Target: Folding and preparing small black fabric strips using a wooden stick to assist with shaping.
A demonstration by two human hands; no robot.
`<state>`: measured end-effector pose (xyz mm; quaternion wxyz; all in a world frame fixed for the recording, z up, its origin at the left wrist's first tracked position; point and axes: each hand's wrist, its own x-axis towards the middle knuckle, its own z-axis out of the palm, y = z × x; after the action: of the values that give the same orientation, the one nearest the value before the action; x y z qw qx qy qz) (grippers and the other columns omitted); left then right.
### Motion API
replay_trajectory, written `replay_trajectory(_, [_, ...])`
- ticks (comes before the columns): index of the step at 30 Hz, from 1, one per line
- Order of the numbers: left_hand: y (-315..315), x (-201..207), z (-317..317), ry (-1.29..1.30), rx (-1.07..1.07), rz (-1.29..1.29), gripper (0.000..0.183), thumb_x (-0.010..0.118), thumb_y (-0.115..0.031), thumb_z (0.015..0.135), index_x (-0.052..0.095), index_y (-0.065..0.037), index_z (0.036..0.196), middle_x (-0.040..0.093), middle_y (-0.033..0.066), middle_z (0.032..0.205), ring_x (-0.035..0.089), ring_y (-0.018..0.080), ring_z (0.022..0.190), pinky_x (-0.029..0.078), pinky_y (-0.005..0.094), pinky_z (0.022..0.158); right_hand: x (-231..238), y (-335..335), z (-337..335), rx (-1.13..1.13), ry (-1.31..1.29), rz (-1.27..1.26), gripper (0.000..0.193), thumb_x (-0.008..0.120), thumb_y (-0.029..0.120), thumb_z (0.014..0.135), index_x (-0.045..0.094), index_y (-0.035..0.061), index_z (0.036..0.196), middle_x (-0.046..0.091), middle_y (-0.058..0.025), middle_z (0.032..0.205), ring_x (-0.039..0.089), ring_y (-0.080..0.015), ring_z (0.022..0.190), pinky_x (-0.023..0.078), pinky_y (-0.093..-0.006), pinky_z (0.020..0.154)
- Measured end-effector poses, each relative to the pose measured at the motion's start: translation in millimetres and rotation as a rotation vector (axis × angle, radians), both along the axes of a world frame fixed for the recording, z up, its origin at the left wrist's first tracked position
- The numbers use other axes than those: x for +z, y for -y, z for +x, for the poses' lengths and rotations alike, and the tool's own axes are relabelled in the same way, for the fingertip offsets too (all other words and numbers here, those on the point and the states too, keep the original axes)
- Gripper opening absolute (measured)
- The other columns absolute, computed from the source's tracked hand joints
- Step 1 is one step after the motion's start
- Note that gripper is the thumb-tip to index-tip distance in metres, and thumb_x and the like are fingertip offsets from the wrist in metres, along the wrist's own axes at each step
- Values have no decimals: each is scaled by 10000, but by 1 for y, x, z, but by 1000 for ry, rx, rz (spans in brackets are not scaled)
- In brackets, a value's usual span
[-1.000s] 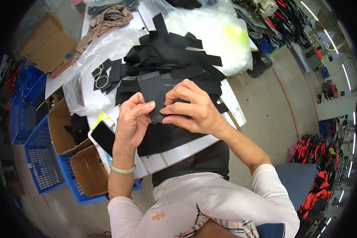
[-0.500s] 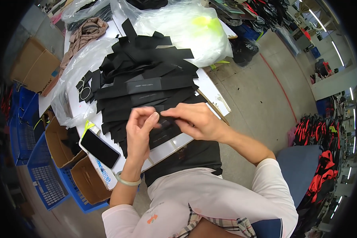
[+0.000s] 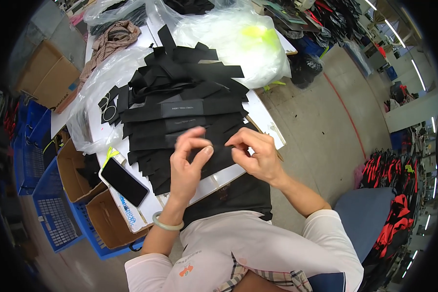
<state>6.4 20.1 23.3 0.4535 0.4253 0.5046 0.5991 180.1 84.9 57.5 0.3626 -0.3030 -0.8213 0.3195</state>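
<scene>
A broad heap of black fabric strips [image 3: 180, 119] covers the white table, some with small printed patches [image 3: 182, 108] in the middle. Over the near part of the heap, my left hand [image 3: 186, 168] has its thumb apart from its bent fingers, slightly blurred, and nothing shows between them. To its right, my right hand [image 3: 258, 158] is closed in a pinch at the end of a black strip. The rest of that strip blends into the dark heap.
A phone [image 3: 125, 182] and a pair of scissors [image 3: 107, 108] lie left of the heap. Clear plastic bags [image 3: 233, 39] sit behind it. Cardboard boxes [image 3: 109, 219] and blue crates [image 3: 58, 219] stand at the table's left, a blue-grey seat [image 3: 360, 214] at my right.
My hands have drawn apart: the right moved right with its pinch, and the left shifted slightly right and lower, with its thumb and fingers parted. The view has shifted slightly.
</scene>
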Motion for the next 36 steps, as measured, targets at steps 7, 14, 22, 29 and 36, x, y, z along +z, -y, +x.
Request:
replay_trajectory(7, [-2,3,39,-279,232,211,449,730,38,658,574,27,1079,435,140,1170,547,214,974,547,256,686,-8,13,-18,-250,-117,60,126,601,-69,725,598,-25,843,544,-80,687,542,-134,559,420,-250,477])
replay_trajectory(14, [-9,-7,47,-170,205,258,295,644,61,738,596,69,1029,499,167,1172,592,219,955,563,288,740,-7,13,-16,-277,-43,9,285,622,-60,756,585,2,1032,605,-100,811,601,-158,628,482,-262,538])
replay_trajectory(22, [-22,2,53,-501,424,359,151,606,55,682,594,50,832,611,126,955,536,322,963,443,397,830,2,1,-16,-211,-5,269,167,656,-97,739,632,-29,890,627,-105,808,616,-159,641,502,-249,554])
replay_trajectory(29, [-30,14,59,-779,413,357,52,599,15,705,564,23,743,576,127,806,562,307,724,463,399,605,-6,-2,-13,-383,-28,226,188,594,-108,755,635,-13,912,601,-103,849,583,-169,665,472,-268,587])
replay_trajectory(36, [-26,16,61,-840,250,290,82,572,-32,736,527,11,682,546,144,728,567,339,562,454,420,506,-10,6,-12,-421,-77,163,159,571,-91,737,619,-25,873,558,-112,799,537,-208,611,436,-311,540])
